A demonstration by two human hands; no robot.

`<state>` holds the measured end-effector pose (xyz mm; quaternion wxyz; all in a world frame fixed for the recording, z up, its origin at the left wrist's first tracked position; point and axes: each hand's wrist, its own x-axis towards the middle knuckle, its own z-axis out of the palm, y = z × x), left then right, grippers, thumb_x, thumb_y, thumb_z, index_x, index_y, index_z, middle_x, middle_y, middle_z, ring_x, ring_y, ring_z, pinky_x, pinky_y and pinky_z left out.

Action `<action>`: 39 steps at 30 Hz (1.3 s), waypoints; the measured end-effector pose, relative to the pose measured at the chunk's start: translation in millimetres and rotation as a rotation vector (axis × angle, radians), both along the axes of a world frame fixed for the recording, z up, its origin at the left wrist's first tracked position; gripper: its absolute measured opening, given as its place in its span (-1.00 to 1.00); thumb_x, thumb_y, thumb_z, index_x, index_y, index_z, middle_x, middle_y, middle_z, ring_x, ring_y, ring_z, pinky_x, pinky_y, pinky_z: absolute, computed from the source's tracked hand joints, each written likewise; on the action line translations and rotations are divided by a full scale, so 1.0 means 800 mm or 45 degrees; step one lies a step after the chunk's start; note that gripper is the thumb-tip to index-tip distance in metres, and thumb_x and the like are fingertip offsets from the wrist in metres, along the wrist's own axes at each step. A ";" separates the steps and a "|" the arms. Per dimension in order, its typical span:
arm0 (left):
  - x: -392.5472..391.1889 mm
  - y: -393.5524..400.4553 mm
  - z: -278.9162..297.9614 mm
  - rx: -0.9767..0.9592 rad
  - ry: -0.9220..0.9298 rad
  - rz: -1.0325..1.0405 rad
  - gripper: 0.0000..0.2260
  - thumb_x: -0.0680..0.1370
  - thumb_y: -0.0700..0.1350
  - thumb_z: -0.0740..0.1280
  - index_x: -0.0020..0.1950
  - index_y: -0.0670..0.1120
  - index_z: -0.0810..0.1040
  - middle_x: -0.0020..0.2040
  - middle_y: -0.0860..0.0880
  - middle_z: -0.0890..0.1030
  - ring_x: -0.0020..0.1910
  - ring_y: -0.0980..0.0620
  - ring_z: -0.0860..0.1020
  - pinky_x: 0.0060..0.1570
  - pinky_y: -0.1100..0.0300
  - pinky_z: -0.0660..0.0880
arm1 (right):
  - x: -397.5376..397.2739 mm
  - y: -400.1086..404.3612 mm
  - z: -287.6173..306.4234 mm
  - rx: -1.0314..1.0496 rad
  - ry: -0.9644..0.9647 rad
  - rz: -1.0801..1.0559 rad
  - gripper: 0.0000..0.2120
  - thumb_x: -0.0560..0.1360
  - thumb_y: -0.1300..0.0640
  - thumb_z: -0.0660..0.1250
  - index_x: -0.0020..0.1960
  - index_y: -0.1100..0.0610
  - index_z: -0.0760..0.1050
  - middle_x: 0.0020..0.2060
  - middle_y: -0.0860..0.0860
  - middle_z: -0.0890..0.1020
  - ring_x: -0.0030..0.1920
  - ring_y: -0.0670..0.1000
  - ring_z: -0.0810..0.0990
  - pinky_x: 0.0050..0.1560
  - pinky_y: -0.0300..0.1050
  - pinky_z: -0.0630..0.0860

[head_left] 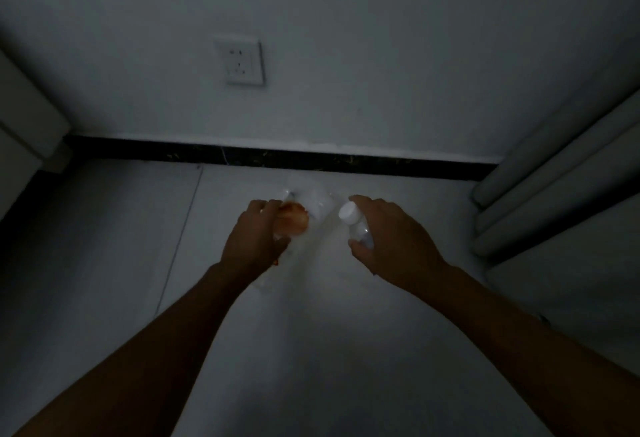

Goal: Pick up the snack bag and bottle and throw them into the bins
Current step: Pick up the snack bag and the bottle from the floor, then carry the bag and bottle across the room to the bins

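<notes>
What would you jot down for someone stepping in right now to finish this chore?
Left hand: closed on the snack bag, a clear wrapper with something orange inside, low over the floor.
Right hand: closed on the bottle, white cap pointing toward the wall.
Done: both things are gripped; whether they are lifted clear of the floor is hard to tell in the dim light.
Left: carry both to the bins and drop them in. No bins show in this view, so look around for them first.
</notes>
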<state>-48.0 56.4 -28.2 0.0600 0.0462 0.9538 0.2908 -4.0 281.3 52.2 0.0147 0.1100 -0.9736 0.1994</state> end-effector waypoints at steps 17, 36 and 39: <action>-0.031 -0.071 0.634 -0.085 0.367 -0.062 -0.33 0.36 0.02 0.52 0.41 -0.07 0.39 0.35 -0.12 0.46 0.22 -0.14 0.51 0.11 -0.01 0.48 | -0.019 -0.020 0.598 -0.039 0.289 -0.026 -0.43 0.38 0.06 0.42 0.34 0.07 0.35 0.05 0.07 0.58 0.04 0.12 0.53 -0.01 -0.05 0.46; 0.028 -0.118 1.266 -0.219 0.966 -0.035 -0.33 0.34 0.07 0.49 0.40 -0.03 0.38 0.33 -0.08 0.47 0.22 -0.16 0.51 0.05 -0.08 0.53 | 0.027 -0.049 1.178 -0.123 0.719 0.013 -0.44 0.41 0.01 0.41 0.35 0.02 0.31 0.08 0.09 0.57 0.07 0.14 0.53 0.04 0.02 0.50; 0.040 -0.138 1.313 -0.232 1.047 0.010 -0.33 0.33 0.06 0.49 0.39 -0.03 0.38 0.32 -0.09 0.47 0.22 -0.17 0.50 0.07 -0.12 0.52 | 0.035 -0.064 1.226 -0.109 0.794 0.025 -0.44 0.41 0.00 0.40 0.36 0.01 0.30 0.09 0.08 0.56 0.08 0.13 0.51 0.01 -0.01 0.47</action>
